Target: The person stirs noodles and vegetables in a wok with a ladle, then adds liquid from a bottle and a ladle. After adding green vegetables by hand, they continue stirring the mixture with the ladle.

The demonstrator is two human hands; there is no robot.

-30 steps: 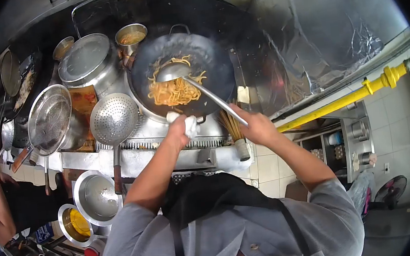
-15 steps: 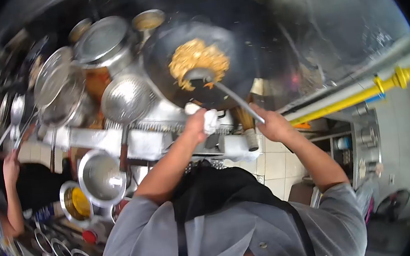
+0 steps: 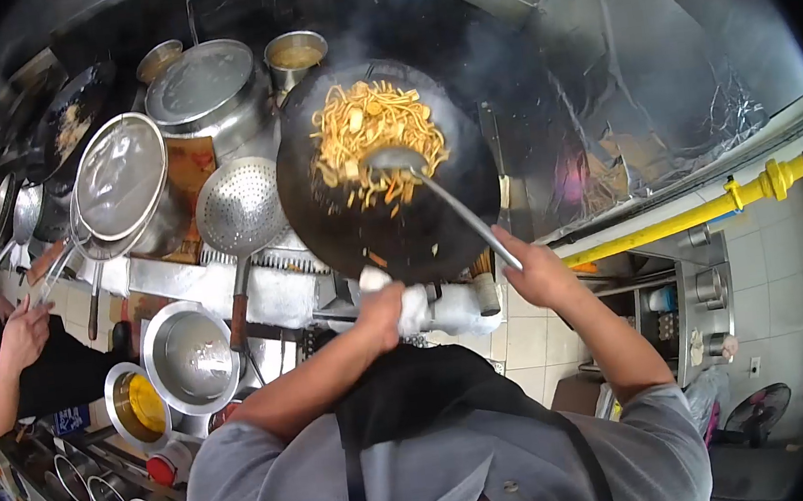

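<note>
My left hand (image 3: 382,319) is closed around a folded white cloth (image 3: 415,310) at the near edge of the black wok (image 3: 444,231). The cloth hides whatever grip point lies beneath it. Brown-sauced noodles (image 3: 373,121) with pale slices and orange strips lie toward the far side of the wok. In my right hand (image 3: 539,277) is the end of a long-handled metal ladle (image 3: 464,213). The ladle's bowl rests at the near edge of the noodles.
Left of the wok are a perforated skimmer (image 3: 240,207), a mesh strainer (image 3: 122,177) and a lidded pot (image 3: 208,85). A steel bowl (image 3: 190,359) stands nearer me. Another person's hand (image 3: 24,334) is at far left. A yellow pipe (image 3: 673,229) runs along the right.
My left hand and the cloth have come down toward me, and the wok has shifted nearer and tilted. The noodles have spread out. The ladle stays at their near side.
</note>
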